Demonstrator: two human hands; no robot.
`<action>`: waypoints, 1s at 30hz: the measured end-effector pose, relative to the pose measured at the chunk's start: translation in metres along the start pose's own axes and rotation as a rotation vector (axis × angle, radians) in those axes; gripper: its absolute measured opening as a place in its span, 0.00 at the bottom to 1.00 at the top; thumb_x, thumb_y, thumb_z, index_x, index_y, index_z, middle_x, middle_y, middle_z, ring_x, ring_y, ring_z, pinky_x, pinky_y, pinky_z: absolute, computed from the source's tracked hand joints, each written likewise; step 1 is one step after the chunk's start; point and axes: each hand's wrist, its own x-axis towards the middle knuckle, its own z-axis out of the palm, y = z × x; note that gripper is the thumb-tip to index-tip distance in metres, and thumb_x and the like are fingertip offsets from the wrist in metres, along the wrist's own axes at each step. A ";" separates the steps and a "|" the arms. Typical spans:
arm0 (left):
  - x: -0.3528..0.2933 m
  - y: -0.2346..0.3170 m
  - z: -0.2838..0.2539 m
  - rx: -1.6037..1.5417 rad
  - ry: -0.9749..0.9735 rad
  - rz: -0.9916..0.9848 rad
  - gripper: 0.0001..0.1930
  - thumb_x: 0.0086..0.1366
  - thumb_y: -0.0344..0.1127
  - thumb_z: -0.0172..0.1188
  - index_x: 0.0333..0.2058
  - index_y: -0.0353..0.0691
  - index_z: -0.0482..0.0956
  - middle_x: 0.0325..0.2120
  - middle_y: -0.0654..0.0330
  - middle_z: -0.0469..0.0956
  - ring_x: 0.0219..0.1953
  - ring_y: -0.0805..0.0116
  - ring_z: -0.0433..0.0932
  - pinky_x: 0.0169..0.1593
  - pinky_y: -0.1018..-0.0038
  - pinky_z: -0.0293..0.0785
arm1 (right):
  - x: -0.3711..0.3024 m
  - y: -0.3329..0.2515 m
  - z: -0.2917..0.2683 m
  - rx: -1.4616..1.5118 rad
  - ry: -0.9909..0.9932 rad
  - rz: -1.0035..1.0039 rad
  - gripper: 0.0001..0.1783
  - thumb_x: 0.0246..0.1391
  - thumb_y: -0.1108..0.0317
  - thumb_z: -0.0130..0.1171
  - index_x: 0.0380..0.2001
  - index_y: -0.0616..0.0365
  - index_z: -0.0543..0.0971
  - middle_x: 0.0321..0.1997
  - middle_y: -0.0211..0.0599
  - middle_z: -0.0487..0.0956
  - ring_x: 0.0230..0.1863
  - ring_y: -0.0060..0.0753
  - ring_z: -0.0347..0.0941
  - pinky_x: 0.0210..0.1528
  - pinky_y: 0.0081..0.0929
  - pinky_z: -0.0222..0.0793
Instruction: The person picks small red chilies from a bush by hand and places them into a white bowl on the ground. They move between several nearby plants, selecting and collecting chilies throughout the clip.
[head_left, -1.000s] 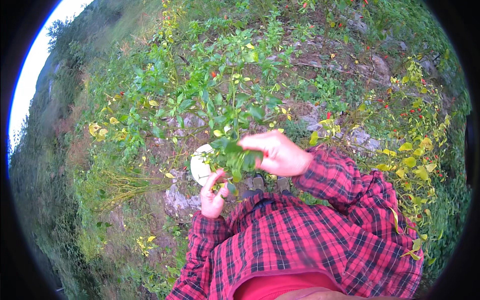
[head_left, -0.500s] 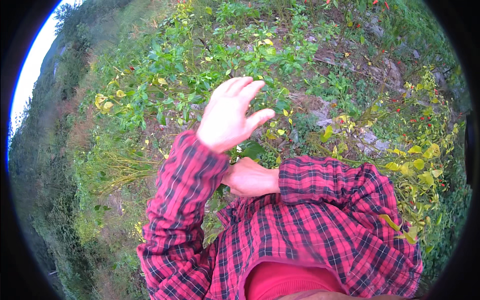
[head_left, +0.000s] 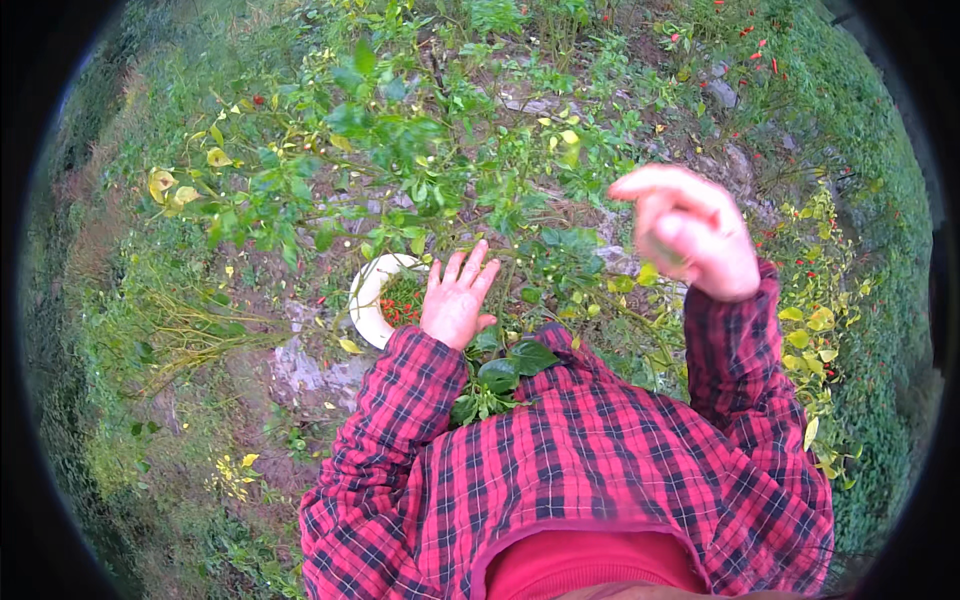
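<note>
My left hand (head_left: 458, 301) is open, palm down with its fingers spread, at the right side of a round white container (head_left: 367, 303). Small red chillies (head_left: 394, 313) and green bits lie inside the container, partly hidden by that hand. Raised off to the right, my right hand (head_left: 697, 236) is slightly blurred. Its index finger stretches leftward, the other fingers bend loosely, and I see nothing held in it. Leafy green chilli plants (head_left: 400, 145) stand in front of both hands. Broad dark-green leaves (head_left: 517, 366) touch the front of my plaid shirt.
Plants with yellowing leaves (head_left: 815, 325) and small red fruits rise at the right. Bare yellowish stems (head_left: 205, 335) spread out at the left. Pale grey sheeting or stone (head_left: 305, 375) shows on the soil near the container. More red chillies (head_left: 758, 50) hang at the far right.
My right hand has moved from beneath my left wrist out to the right and up. My left hand has come down and nearer to me. The white container with chillies now shows.
</note>
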 end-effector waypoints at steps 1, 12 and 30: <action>-0.005 0.002 0.003 -0.026 0.022 0.018 0.41 0.38 0.42 0.68 0.53 0.48 0.60 0.59 0.62 0.49 0.58 0.57 0.54 0.58 0.54 0.51 | 0.009 -0.006 -0.010 0.173 0.102 -0.095 0.17 0.55 0.64 0.45 0.46 0.63 0.68 0.16 0.21 0.62 0.10 0.06 0.49 0.11 0.08 0.44; -0.019 -0.007 -0.001 -0.057 0.054 -0.032 0.31 0.38 0.34 0.65 0.46 0.44 0.69 0.59 0.67 0.51 0.58 0.62 0.54 0.59 0.57 0.48 | 0.192 0.014 -0.069 -0.376 0.013 0.080 0.13 0.56 0.61 0.47 0.39 0.56 0.73 0.19 0.18 0.66 0.12 0.06 0.51 0.12 0.06 0.45; -0.020 -0.027 -0.024 -0.247 0.004 -0.287 0.18 0.44 0.27 0.55 0.38 0.42 0.73 0.57 0.66 0.56 0.57 0.60 0.57 0.57 0.54 0.53 | 0.235 0.208 -0.001 -0.863 -0.393 0.142 0.19 0.48 0.55 0.53 0.39 0.52 0.65 0.19 0.42 0.73 0.25 0.48 0.71 0.26 0.39 0.65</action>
